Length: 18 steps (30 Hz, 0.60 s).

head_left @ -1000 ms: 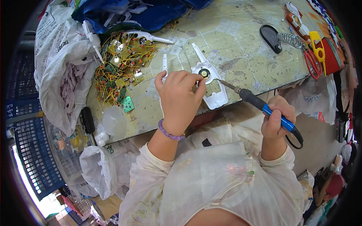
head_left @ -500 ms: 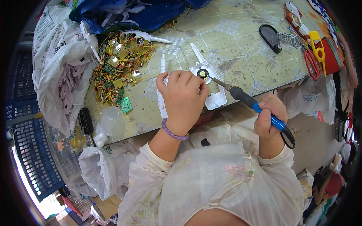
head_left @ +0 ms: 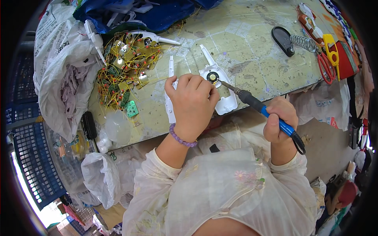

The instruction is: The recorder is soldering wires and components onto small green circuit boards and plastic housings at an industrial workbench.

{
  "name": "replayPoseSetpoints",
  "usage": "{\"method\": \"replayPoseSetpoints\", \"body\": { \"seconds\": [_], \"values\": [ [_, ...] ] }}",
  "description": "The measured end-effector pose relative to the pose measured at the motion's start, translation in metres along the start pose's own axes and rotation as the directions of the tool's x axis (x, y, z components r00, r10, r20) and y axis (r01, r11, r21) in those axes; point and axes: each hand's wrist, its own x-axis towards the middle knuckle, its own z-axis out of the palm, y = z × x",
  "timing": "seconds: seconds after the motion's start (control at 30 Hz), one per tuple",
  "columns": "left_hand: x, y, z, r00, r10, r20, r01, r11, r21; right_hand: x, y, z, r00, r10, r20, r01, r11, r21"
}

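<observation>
My right hand is closed around the blue grip of a soldering iron. The iron's metal tip reaches the lower right edge of a small round black speaker, which sits in a white plastic shell half. Just left of the speaker, my left hand is closed, its fingertips bent down over the shell; whatever they pinch is hidden under the hand. A second white shell piece lies partly beneath and beside the left hand. Around the left wrist is a purple bead bracelet.
At left lies a heap of wired circuit parts, with a green circuit board in front. A white sack and blue bag border the table. An iron stand with a spring and red scissors lie far right.
My right hand and the soldering iron have shifted very slightly to the left. The left hand stays nearly in place beside the speaker.
</observation>
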Motion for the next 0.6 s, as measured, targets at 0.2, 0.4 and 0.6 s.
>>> {"method": "replayPoseSetpoints", "body": {
  "seconds": [0.2, 0.4, 0.6],
  "values": [
    [-0.001, -0.001, 0.001, 1.0, 0.0, 0.003, 0.0, 1.0, -0.002, 0.007, -0.003, -0.002, 0.984, -0.107, 0.142, 0.113, 0.993, -0.031],
    [0.001, 0.0, 0.001, 1.0, -0.001, -0.001, 0.001, 1.0, -0.01, 0.012, -0.007, -0.002, 0.963, -0.161, 0.218, 0.185, 0.978, -0.096],
    [-0.001, -0.001, 0.001, 1.0, -0.005, -0.002, 0.005, 1.0, -0.004, 0.018, -0.011, 0.001, 0.943, -0.192, 0.273, 0.233, 0.964, -0.126]
  ]
}}
